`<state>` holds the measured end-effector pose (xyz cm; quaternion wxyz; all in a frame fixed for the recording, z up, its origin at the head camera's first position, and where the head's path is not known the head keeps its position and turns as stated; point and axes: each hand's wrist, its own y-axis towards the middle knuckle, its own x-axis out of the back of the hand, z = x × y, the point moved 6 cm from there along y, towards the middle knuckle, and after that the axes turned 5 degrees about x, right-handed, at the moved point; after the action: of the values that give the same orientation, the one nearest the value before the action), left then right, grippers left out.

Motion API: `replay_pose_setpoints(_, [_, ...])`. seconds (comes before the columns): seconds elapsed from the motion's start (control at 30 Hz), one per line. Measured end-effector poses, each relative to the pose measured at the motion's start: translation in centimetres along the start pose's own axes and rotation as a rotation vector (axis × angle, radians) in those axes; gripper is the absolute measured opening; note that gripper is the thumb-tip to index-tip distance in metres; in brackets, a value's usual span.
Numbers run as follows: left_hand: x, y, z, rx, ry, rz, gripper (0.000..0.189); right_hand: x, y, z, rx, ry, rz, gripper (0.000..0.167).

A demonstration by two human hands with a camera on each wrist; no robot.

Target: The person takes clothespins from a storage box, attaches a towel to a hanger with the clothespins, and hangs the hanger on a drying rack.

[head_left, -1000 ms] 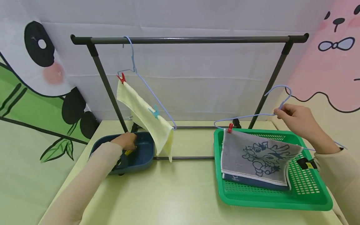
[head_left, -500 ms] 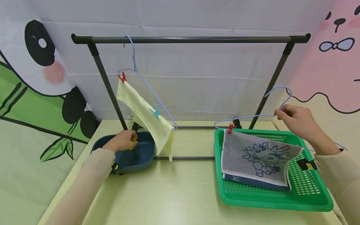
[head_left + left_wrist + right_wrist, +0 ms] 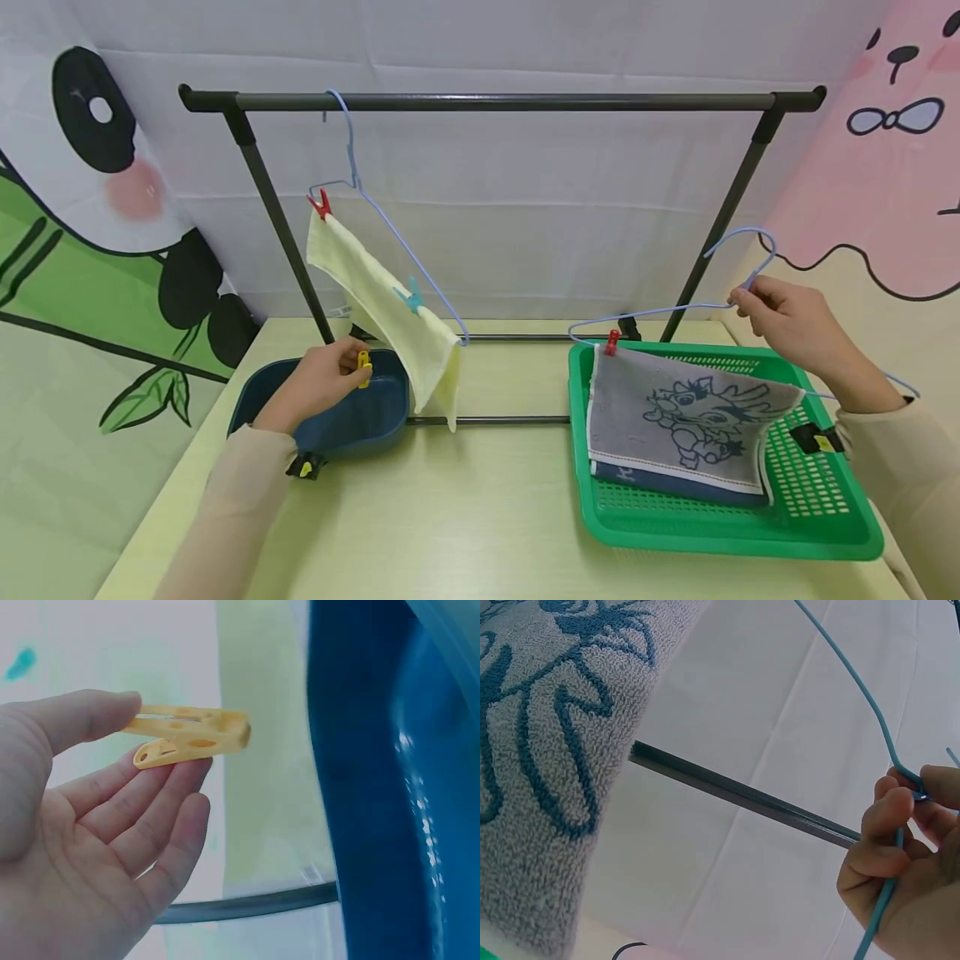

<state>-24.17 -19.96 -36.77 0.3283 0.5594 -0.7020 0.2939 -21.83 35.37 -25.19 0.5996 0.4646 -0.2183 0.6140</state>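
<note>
Between thumb and fingers my left hand [image 3: 318,379] pinches a yellow clothespin [image 3: 364,368], held over the dark blue basin [image 3: 397,429]. The left wrist view shows the clothespin [image 3: 191,733] between the thumb tip and the fingertips. My right hand [image 3: 791,329] grips a blue wire hanger [image 3: 652,312] just below its hook. From that hanger's left part hangs a grey towel [image 3: 693,425] with a dark blue animal drawing, fixed by a red clothespin [image 3: 612,342]. The towel's lower part lies over the green basket. In the right wrist view, curled fingers wrap the hanger wire [image 3: 889,881].
A dark drying rack [image 3: 510,102] spans the back of the table. On its left side another blue hanger [image 3: 405,242] carries a pale yellow cloth [image 3: 375,296] with red and light-blue clothespins. The green basket [image 3: 735,542] stands at the right, the basin at the left.
My left hand has come up out of the basin with the yellow clothespin, which now shows clearly at the fingertips. The right hand and its hanger have stayed nearly still.
</note>
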Motion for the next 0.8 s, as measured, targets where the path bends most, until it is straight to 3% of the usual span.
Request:
replay_pose_setpoints(0.43, [-0.7, -3.0, -4.9, -0.118, -0.061, -0.065, 0.043, 0.3, -0.2, 0.1, 0.032, -0.041, -0.026, 0.037])
replay_pose_setpoints(0.6, [-1.2, -3.6, -6.2, -0.151, -0.059, -0.074, 0.042, 0.6, -0.5, 0.0, 0.004, -0.035, -0.032, 0.035])
replay_pose_setpoints(0.8, [-1.8, -4.0, -7.4, -0.201, -0.075, -0.070, 0.036, 0.6, -0.6, 0.2, 0.029, -0.030, -0.043, 0.028])
